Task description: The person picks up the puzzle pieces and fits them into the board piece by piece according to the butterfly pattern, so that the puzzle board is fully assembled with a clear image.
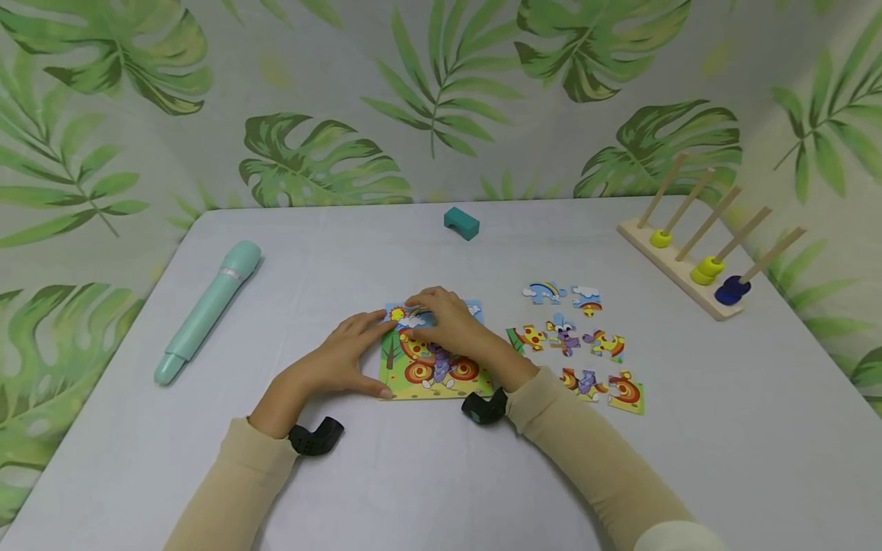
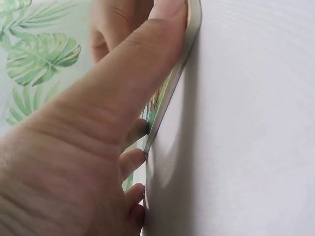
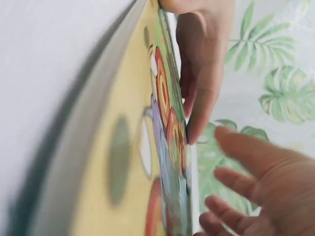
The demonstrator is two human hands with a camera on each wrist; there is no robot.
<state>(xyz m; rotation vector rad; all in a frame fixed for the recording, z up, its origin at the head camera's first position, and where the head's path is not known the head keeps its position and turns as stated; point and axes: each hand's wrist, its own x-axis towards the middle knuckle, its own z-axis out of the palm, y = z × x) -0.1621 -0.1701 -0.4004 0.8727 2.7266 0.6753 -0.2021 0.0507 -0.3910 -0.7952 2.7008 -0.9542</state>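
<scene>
A puzzle board (image 1: 441, 388) with a bright picture of a butterfly-winged figure, a sun and a rainbow lies flat in front of the person. The left hand (image 1: 344, 356) rests along its left side, thumb on the lower left corner and forefinger near the sun, the fingers spread. Over the upper part of the board hovers the right hand (image 1: 448, 321), thumb and fingers apart beside the rainbow. In the right wrist view no piece shows between the right hand's fingers (image 3: 246, 147). Loose jigsaw pieces (image 1: 563, 334) lie right of the board, several of them, picture side up.
At the left lies a mint-green microphone-shaped stick (image 1: 209, 314). A teal arched block (image 1: 462, 223) sits near the back edge. On the right stands a wooden peg rack (image 1: 678, 268) with yellow and dark blue beads on some pegs. Leaf-patterned cloth (image 1: 441, 99) hangs behind.
</scene>
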